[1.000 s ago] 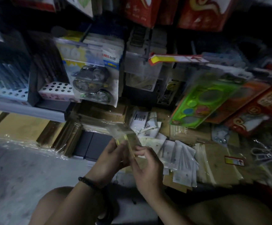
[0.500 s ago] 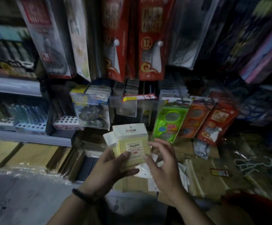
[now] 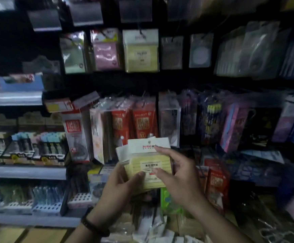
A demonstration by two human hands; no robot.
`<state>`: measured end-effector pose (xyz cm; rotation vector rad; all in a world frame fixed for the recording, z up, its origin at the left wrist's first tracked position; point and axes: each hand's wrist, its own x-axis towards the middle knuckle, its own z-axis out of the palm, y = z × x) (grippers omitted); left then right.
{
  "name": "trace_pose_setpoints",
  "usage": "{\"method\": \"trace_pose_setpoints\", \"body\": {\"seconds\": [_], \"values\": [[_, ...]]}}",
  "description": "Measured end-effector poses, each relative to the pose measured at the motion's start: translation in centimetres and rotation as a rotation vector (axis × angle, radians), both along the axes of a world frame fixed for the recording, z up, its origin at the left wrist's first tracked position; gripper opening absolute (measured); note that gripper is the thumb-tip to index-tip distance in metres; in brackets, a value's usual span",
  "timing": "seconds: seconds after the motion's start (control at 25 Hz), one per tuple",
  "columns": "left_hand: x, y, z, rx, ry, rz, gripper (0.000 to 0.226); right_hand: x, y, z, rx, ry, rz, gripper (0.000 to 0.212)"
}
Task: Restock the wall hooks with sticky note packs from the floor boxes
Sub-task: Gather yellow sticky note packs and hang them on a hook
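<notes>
Head view: we see the left hand gripping a fanned stack of yellow sticky note packs, thumb on front, held up before the red hanging packs. Right hand fingers loose: index touches white header, thumb touches label. Matching yellow pack hangs above.

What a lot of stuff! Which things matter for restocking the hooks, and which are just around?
For the job: held stack of yellow sticky note packs; left hand gripping it; right hand touching it; matching yellow pack hanging on the wall.
Just around: red hanging packets; pink hanging pack; pastel pens on the left shelf.
</notes>
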<state>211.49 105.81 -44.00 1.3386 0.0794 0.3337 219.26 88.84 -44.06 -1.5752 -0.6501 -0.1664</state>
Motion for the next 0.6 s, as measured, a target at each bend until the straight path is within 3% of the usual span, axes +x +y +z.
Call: {"method": "trace_pose_setpoints", "body": {"seconds": [0.32,0.44,0.6], "values": [[2.4,0.2,12.3,0.218,-0.228,0.011,0.048,3.5,-0.7,12.3,0.096,-0.154,0.004,0.047],[3.7,1.5,15.3,0.226,-0.304,0.03,0.043,5.8,0.1,16.0,0.158,-0.175,-0.043,0.05],[5.4,5.1,17.9,0.289,-0.41,0.29,0.035,8.5,2.7,20.0,0.167,-0.287,-0.087,0.05]]}}
